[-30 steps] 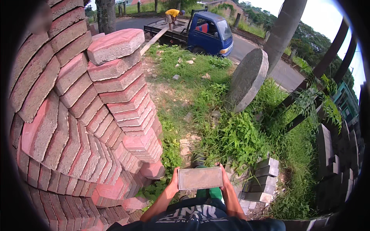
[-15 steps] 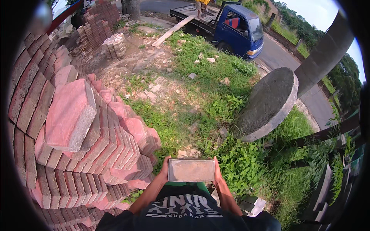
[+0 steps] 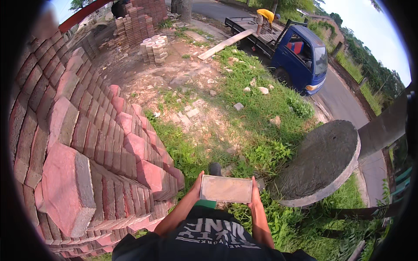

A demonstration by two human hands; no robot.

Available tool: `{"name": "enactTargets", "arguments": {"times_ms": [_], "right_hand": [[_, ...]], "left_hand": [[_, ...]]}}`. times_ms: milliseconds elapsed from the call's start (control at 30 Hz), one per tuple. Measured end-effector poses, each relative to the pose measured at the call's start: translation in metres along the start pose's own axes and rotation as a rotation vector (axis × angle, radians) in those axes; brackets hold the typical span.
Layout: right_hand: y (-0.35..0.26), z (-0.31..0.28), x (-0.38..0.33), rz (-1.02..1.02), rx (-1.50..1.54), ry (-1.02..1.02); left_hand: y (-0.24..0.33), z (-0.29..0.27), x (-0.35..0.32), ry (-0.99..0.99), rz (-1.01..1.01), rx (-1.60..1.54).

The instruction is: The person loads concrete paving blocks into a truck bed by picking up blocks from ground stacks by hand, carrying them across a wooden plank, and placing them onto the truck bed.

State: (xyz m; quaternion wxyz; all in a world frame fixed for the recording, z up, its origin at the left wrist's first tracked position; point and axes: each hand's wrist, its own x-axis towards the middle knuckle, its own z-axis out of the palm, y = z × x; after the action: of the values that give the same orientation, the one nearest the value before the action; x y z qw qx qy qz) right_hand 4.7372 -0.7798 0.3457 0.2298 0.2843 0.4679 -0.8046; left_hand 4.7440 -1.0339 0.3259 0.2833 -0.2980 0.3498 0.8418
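Note:
A rectangular, grey-tan paving block (image 3: 227, 189) is held level in front of my body, its broad face up. My left hand (image 3: 197, 186) is closed on its left end and my right hand (image 3: 255, 192) on its right end. The undersides of both hands are hidden, and I cannot tell whether more blocks lie beneath this one. Close on my left rises a big stack of red and grey pavers (image 3: 109, 187). A loose hexagonal red paver (image 3: 63, 187) leans on top of it.
A round concrete slab (image 3: 320, 163) stands tilted by a pole (image 3: 385, 128) on the right. Ahead are grass with loose stones (image 3: 263, 90), smaller paver piles (image 3: 154, 50), and a plank (image 3: 225, 45) sloping up to a blue flatbed truck (image 3: 300, 56). A person in yellow (image 3: 264, 18) bends over its bed.
My view has turned left and forward, so the truck and slab now sit further right and lower. A dark shoe shows beyond the block. Both hands still hold the block.

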Motion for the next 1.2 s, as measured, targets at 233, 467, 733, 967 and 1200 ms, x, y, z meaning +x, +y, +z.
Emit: {"name": "enactTargets", "arguments": {"times_ms": [233, 467, 733, 967, 1200], "right_hand": [[-0.101, 0.063, 0.171, 0.009, -0.107, -0.128], [-0.206, 0.134, 0.296, 0.007, -0.136, -0.288], [-0.311, 0.213, 0.465, 0.257, -0.112, -0.248], [-0.421, 0.299, 0.636, 0.263, -0.228, -0.36], [-0.526, 0.402, 0.754, 0.253, -0.456, -0.378]], "left_hand": [[0.112, 0.001, 0.155, 0.033, 0.014, -0.226], [0.252, 0.054, 0.206, 0.167, 0.174, -0.137], [0.388, 0.088, 0.313, 0.15, 0.25, -0.209], [0.535, 0.124, 0.439, 0.146, 0.403, -0.158], [0.662, 0.134, 0.529, 0.076, 0.508, -0.364]]}}
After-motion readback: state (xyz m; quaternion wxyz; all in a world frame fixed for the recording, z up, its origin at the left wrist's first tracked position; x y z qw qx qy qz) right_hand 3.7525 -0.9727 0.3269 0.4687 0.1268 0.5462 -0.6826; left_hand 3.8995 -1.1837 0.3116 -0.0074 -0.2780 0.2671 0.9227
